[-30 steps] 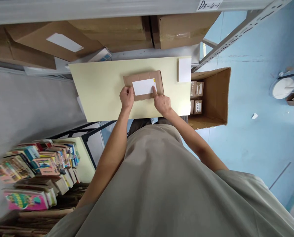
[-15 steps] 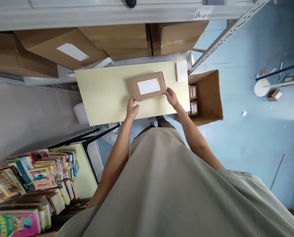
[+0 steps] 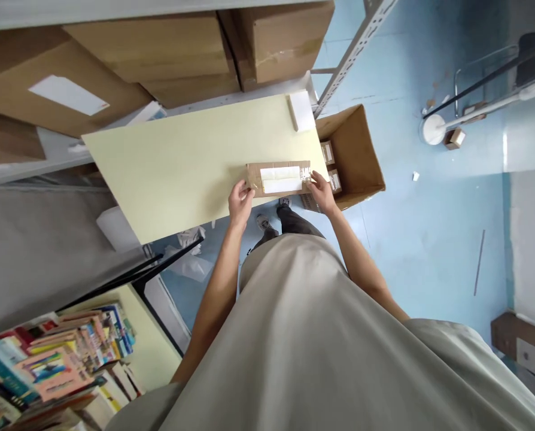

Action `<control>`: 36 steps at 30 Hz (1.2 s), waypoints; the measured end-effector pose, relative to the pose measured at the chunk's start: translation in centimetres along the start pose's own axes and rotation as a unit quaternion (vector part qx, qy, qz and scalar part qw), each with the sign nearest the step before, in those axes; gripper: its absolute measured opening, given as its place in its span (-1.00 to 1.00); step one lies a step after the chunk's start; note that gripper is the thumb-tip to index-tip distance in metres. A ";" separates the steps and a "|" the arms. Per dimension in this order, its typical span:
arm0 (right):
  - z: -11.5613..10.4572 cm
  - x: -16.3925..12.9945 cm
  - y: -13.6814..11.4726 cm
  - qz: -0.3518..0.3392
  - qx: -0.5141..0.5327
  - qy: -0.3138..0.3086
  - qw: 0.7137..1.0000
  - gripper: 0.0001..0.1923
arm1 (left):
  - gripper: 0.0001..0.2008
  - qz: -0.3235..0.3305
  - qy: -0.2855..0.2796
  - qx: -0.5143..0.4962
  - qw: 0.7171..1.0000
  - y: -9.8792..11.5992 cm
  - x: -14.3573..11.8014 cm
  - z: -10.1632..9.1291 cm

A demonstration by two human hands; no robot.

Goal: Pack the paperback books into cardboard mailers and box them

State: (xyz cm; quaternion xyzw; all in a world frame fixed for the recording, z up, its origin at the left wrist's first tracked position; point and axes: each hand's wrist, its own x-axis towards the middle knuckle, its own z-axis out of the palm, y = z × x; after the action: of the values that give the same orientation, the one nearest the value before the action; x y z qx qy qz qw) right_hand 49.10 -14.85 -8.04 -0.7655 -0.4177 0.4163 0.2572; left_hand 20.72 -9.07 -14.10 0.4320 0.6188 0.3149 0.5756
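Note:
A flat brown parcel [image 3: 279, 178] with a white label is held at the near right edge of the pale yellow table [image 3: 178, 167]. My left hand [image 3: 240, 200] grips its left end and my right hand [image 3: 320, 189] grips its right end. The parcel is tilted up, so its labelled face turns toward me. A white pad of labels [image 3: 301, 110] lies at the table's far right corner.
An open cardboard box [image 3: 357, 149] with small wrapped parcels stands on the blue floor right of the table. Large cartons [image 3: 160, 54] fill the shelf behind the table. Stacked books [image 3: 56, 365] lie at lower left. A metal shelf post [image 3: 352, 54] rises at the upper right.
My right finger pressed on the label a second ago. Both hands then took the parcel's ends, pulled it toward me to the table's edge and tipped it up.

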 end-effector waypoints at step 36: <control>-18.2 6.2 26.5 0.528 0.473 0.279 0.649 -0.42 | -0.16 0.080 -0.391 0.342 0.851 4.0 2.2 41.8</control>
State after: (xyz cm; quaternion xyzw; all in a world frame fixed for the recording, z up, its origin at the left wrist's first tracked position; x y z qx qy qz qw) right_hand 77.79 -24.13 -20.86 -0.7113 0.4015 0.3898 0.4253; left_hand 62.62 -9.89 -17.34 0.7372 0.3739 -0.0662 0.5589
